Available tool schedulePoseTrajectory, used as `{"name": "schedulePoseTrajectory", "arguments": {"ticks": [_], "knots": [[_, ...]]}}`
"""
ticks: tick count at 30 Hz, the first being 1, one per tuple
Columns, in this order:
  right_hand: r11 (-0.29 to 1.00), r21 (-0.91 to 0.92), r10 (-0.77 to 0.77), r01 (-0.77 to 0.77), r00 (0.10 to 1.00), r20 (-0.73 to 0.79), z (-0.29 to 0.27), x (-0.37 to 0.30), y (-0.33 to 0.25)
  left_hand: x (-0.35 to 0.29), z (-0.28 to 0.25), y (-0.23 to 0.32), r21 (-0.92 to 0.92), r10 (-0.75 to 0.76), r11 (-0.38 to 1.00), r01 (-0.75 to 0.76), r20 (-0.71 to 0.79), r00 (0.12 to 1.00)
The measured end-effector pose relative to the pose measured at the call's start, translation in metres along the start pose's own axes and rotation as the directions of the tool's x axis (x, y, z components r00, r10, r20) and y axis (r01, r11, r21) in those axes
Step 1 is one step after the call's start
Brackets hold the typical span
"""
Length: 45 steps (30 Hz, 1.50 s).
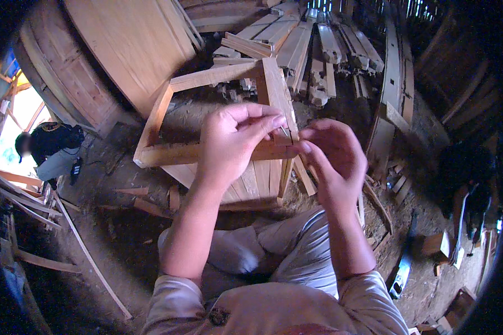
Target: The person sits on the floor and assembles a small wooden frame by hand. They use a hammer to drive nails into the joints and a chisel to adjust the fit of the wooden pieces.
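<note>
In front of me stands a wooden frame (176, 154) of pale squared bars, with a slatted wooden panel (243, 184) beneath its near side. My left hand (226, 139) is over the near right corner, closed, with thumb and forefinger pinching a thin shiny metal piece (286, 132) that looks like a nail. It slants close to the top of the right bar (276, 84). My right hand (341, 159) comes to the same corner from the right, thumb and forefinger nearly together at the wood. Whatever lies between them is too small to make out.
Long planks and stacked mouldings (296, 42) fill the far side. Large wooden panels (128, 44) lean at the far left. A person in dark clothing (56, 142) crouches at left. A handsaw (401, 276) and offcuts (436, 245) lie at right; a long thin strip (92, 259) lies at left.
</note>
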State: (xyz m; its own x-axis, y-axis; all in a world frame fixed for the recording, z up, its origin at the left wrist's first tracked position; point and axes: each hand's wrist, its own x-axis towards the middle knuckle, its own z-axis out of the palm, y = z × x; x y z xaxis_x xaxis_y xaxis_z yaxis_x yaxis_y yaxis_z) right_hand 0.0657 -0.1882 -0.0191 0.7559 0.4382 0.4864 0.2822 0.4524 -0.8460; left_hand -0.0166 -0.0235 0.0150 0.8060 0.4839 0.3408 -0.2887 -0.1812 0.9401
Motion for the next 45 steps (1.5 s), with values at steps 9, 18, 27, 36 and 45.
{"name": "schedulePoseTrajectory", "arguments": {"ticks": [9,18,27,36,45], "knots": [[0.766,-0.571,0.180,-0.297,0.950,-0.253,-0.202,-0.107,0.076,0.014,-0.005,-0.018,0.263,0.038,0.963,-0.057,0.077,0.996],[0.047,-0.818,0.449,-0.574,0.743,-0.496,-0.336,-0.328,0.164,0.009,0.000,-0.019,0.298,0.100,0.949,-0.102,0.022,0.995],[0.431,-0.284,0.645,-0.857,0.512,-0.567,-0.336,-0.430,0.190,0.010,0.001,-0.023,0.311,0.135,0.941,-0.132,0.014,0.991],[-0.063,-0.863,0.576,-0.502,0.688,-0.442,-0.343,-0.426,0.185,0.011,0.003,-0.015,0.369,0.131,0.919,-0.138,0.045,0.990],[-0.085,-0.874,0.661,-0.478,0.629,-0.408,-0.338,-0.386,0.174,-0.041,-0.034,-0.013,0.176,0.367,0.924,-0.341,-0.145,0.919]]}}
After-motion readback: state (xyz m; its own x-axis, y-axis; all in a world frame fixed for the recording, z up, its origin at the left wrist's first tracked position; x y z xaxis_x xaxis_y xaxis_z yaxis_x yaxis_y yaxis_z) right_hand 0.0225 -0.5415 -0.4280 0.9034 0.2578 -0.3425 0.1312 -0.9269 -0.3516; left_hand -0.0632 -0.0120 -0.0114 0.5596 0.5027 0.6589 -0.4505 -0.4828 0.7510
